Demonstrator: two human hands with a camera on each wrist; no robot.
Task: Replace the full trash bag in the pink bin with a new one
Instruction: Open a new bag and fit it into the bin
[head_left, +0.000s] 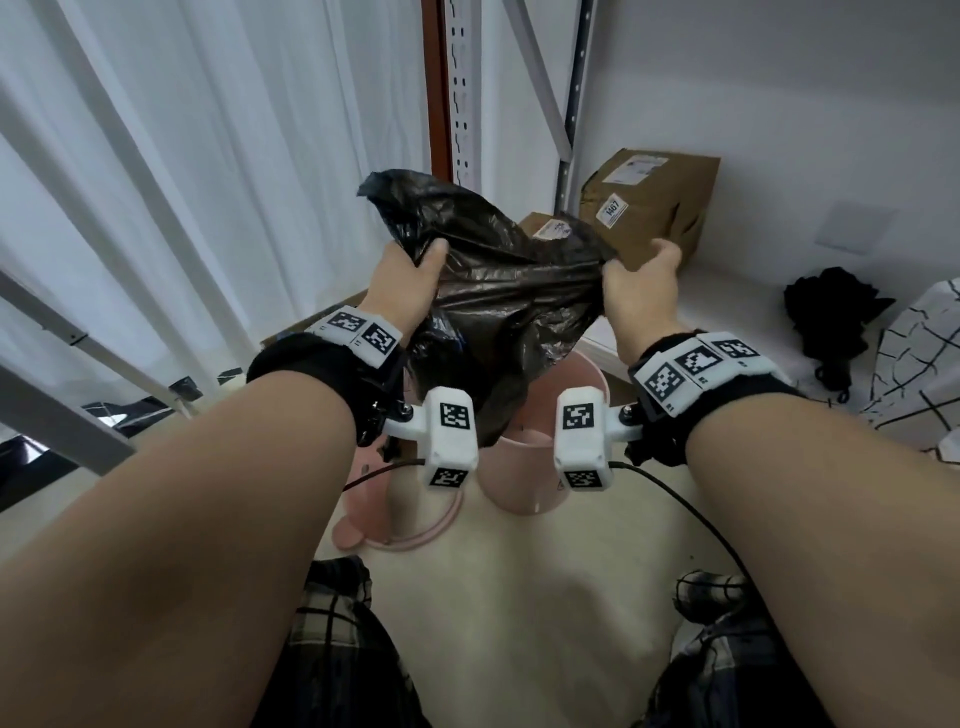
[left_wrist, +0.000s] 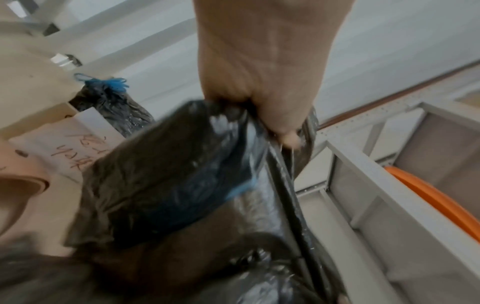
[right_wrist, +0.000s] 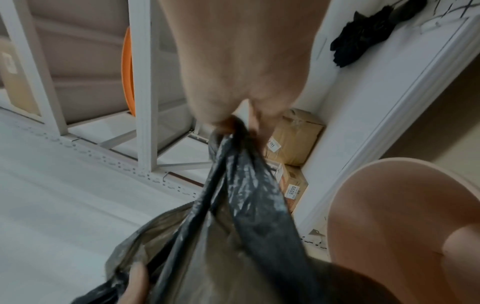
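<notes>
- Head view: left hand (head_left: 402, 283) and right hand (head_left: 641, 291) each grip the black trash bag (head_left: 498, 291), stretched between them above the pink bin (head_left: 524, 467)
- Left wrist: fingers clench bunched plastic; a tied full bag (left_wrist: 111, 102) sits behind
- Right wrist: fingers pinch the bag's edge beside the bin's rim

1. Two brown parcels (head_left: 649, 208), white labels, against the wall; the larger sits on the smaller.
2. White curtain (head_left: 208, 156), left.
3. Metal shelf frame (head_left: 462, 88), perforated upright.
4. Black cloth (head_left: 831, 317) heaped on the white ledge, right.
5. Orange hoop (right_wrist: 128, 72) behind the shelf frame.
6. Tied black bag with blue drawstring (left_wrist: 111, 98) on the floor.
</notes>
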